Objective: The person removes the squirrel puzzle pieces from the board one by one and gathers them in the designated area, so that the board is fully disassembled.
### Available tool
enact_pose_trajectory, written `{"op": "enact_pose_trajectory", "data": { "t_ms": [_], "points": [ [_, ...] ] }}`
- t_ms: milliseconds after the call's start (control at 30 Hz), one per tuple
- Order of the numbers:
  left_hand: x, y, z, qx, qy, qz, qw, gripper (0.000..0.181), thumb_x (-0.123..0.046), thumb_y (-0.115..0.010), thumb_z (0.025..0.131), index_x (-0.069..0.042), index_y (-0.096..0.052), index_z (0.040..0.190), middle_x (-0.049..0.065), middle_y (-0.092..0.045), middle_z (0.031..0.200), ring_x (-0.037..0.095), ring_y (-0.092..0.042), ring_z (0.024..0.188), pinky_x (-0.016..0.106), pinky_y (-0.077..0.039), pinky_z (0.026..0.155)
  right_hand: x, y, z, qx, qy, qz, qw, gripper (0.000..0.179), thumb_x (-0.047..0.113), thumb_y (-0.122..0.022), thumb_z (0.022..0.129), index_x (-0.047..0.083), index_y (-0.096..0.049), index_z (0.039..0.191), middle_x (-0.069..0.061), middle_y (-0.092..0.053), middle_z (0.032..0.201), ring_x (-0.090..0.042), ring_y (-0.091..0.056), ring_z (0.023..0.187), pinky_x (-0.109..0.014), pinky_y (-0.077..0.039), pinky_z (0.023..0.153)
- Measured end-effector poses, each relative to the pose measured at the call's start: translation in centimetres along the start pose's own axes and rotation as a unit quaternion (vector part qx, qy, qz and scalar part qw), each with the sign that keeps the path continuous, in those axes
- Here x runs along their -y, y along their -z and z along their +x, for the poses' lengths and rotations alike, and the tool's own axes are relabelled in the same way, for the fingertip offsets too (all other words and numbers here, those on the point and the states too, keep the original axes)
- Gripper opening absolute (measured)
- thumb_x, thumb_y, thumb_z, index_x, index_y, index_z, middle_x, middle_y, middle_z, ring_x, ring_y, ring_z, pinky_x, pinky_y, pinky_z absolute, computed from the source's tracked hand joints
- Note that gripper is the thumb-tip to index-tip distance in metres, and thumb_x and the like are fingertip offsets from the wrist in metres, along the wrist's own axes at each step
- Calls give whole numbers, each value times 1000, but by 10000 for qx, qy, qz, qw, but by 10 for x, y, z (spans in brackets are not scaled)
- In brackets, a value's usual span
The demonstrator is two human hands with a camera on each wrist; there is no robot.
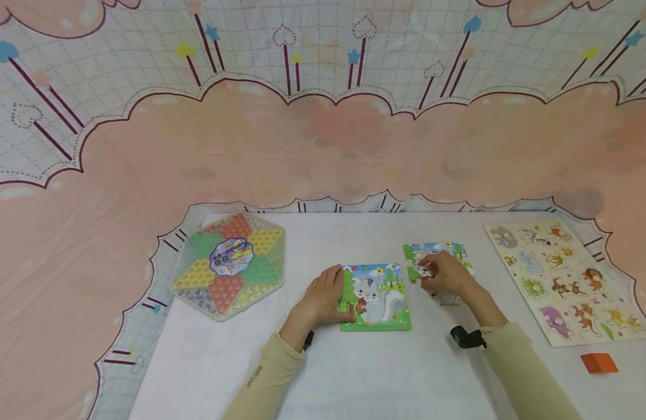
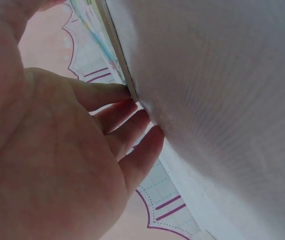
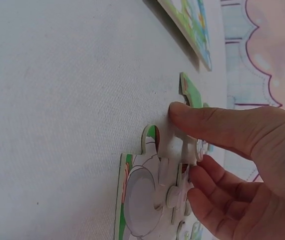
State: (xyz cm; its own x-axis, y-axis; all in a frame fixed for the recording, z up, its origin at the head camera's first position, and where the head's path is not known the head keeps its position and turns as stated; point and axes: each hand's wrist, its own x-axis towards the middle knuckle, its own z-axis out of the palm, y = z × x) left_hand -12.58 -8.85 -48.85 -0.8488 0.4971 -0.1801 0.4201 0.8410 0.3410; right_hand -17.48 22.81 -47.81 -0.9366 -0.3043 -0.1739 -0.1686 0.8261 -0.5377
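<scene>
A square squirrel puzzle (image 1: pixel 375 297) lies on the white table, its picture whole. My left hand (image 1: pixel 323 294) rests along its left side; in the left wrist view, extended fingers (image 2: pixel 107 95) touch the edge and the tabletop. To the right lie loose, partly joined jigsaw pieces (image 1: pixel 438 248), one showing a grey rounded shape (image 3: pixel 141 200) in the right wrist view. My right hand (image 1: pixel 449 274) is over them, pinching a small puzzle piece (image 3: pixel 199 148) between thumb and fingers. The hand hides part of that piece and its neighbours.
At the left lies a hexagonal Chinese checkers board (image 1: pixel 257 265) with coloured triangles. A wooden animal puzzle board (image 1: pixel 569 286) lies at the right, with an orange block (image 1: pixel 599 363) near its front corner. A patterned cloth (image 1: pixel 323 151) hangs behind the table.
</scene>
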Motion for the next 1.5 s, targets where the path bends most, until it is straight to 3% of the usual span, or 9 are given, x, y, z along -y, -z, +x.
{"op": "enact_pose_trajectory", "data": {
  "t_ms": [1200, 1500],
  "points": [
    [-1, 1, 0, -68, -78, 101, 9999, 111, -54, -79, 77, 9, -26, 150, 22, -28, 154, 35, -27, 142, 46, -34, 111, 2, 1, 2, 292, -255, 99, 9992, 42, 9, -81, 80, 0, -67, 118, -14, -62, 102, -26, -53, 87, -40, -48, 73],
    [-2, 2, -1, -26, -7, 77, 10000, 110, -54, -79, 77, 9, -26, 150, 23, -27, 154, 35, -27, 143, 46, -33, 112, 3, 0, 2, 207, -120, 173, 9996, 40, 6, -80, 79, -2, -66, 116, -15, -64, 101, -26, -56, 86, -41, -50, 74]
  ]
}}
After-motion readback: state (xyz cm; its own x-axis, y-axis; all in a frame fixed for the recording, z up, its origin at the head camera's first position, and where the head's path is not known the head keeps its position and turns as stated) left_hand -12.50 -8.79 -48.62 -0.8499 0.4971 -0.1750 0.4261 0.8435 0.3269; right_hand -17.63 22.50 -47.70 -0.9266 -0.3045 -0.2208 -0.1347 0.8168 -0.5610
